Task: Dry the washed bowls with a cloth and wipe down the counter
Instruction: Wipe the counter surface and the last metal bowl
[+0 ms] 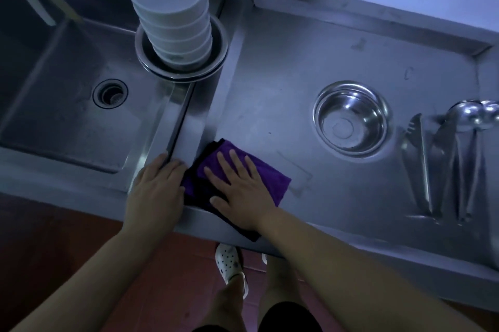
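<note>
Right hand (237, 191) lies flat, fingers straight and spread, palm pressing the folded purple microfibre cloth (272, 177) onto the grey stainless steel counter (297, 67); nothing is curled round it. Left hand (155, 191) also flat and relaxed, holding nothing, resting on the counter lip just beside the cloth's 9 o'clock edge, fingertips reaching the rim of the stainless steel sink basin (67, 104).

The cloth sits at the counter's front edge, at 6 o'clock of the surface, one corner hanging over. Its long axis runs roughly 10 to 4 o'clock, and the right hand's fingers point to about 11.

Unwiped counter spreads toward 12 to 3 o'clock from the cloth, so the next stroke probably goes that way, and the right hand is the one placed for it. A small round steel bowl (351, 119) stands at 2 o'clock of the cloth, well apart. The stack of white ceramic bowls (170, 15) stands upright in nested steel bowls at 11 o'clock, apparently already dealt with. Steel ladles and tongs (445, 158) lie at 3 o'clock.
</note>
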The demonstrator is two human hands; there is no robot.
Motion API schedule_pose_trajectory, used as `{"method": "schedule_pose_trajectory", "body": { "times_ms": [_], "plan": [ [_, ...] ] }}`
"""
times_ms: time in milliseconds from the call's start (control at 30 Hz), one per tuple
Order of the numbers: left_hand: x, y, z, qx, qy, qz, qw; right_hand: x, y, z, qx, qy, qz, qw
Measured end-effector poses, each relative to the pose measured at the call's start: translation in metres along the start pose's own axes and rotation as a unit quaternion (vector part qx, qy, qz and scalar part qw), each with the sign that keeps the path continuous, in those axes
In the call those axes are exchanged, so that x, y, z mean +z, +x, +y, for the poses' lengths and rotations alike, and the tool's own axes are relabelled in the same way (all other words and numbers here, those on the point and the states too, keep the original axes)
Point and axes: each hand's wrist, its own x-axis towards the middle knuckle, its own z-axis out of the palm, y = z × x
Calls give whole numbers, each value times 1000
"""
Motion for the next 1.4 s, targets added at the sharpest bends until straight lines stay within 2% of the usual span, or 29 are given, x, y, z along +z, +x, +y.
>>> {"method": "schedule_pose_trajectory", "body": {
  "times_ms": [167, 367, 500, 600, 800, 933, 1167, 1267, 1400],
  "plan": [
    [-4, 1, 33, 52, 7, -27, 998, -3, -47, 29, 36, 35, -14, 999],
    [-5, 11, 78, 115, 25, -65, 991, -9, -111, 101, 172, -18, 6, 985],
    [-2, 21, 103, 151, 38, -92, 984, -14, -147, 146, 280, -29, 21, 959],
    [1, 25, 112, 185, 40, -83, 978, -15, -172, 170, 346, -22, 24, 938],
    [6, 24, 110, 210, 45, -60, 975, -13, -188, 158, 453, 43, -27, 890],
    [9, 20, 105, 194, 33, -64, 978, -13, -173, 127, 428, 60, -56, 900],
    [4, 32, 97, 127, 26, -78, 989, -9, -90, 81, 249, 25, -39, 968],
    [5, 42, 90, 81, 30, -93, 992, -17, -48, 85, 185, -19, -21, 982],
    [7, 60, 86, 40, 39, -116, 992, -37, 10, 111, 165, -40, -3, 985]
  ]
}}
